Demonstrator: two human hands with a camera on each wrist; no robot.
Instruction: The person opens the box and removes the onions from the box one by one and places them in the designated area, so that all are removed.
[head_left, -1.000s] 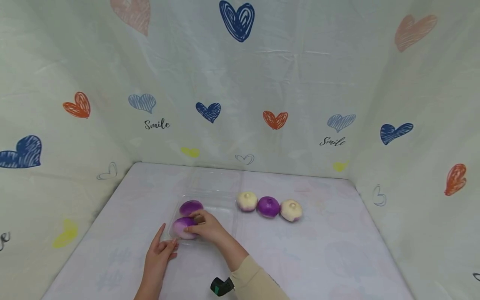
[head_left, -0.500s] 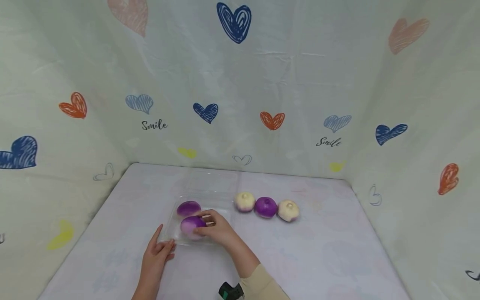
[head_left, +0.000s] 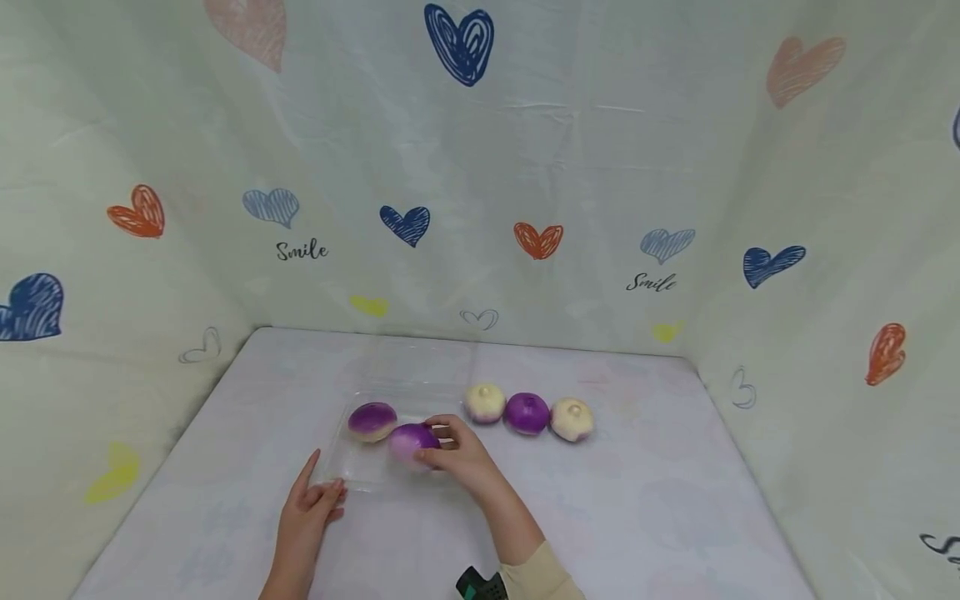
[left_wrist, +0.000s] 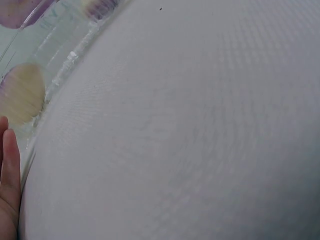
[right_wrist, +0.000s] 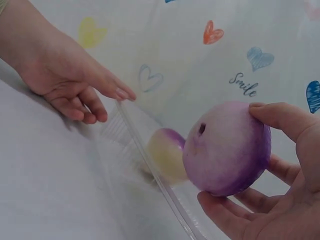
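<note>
In the head view my right hand (head_left: 467, 457) grips a purple-and-white turnip (head_left: 408, 442) over the clear plastic container (head_left: 352, 467). The right wrist view shows that turnip (right_wrist: 222, 152) between thumb and fingers, a small dark hole in its pale side. Another turnip (head_left: 372, 422), purple on top and cream below, sits in the container's left part. At the near left corner rests my left hand (head_left: 303, 512), index finger stretched along the side and fingertips at the rim. The left wrist view catches only a few of its straight fingers (left_wrist: 10, 165).
To the container's right stand a cream turnip (head_left: 485, 403), a purple one (head_left: 527, 413) and a second cream one (head_left: 572, 419) in a row. The container's transparent lid (head_left: 420, 364) lies folded back toward the heart-printed curtain (head_left: 585, 292). A white cloth covers the table (head_left: 637, 500).
My right hand has shifted the gripped turnip to the right, away from the left side of the container. The other turnip has tipped, showing more cream. My left hand stays at the corner.
</note>
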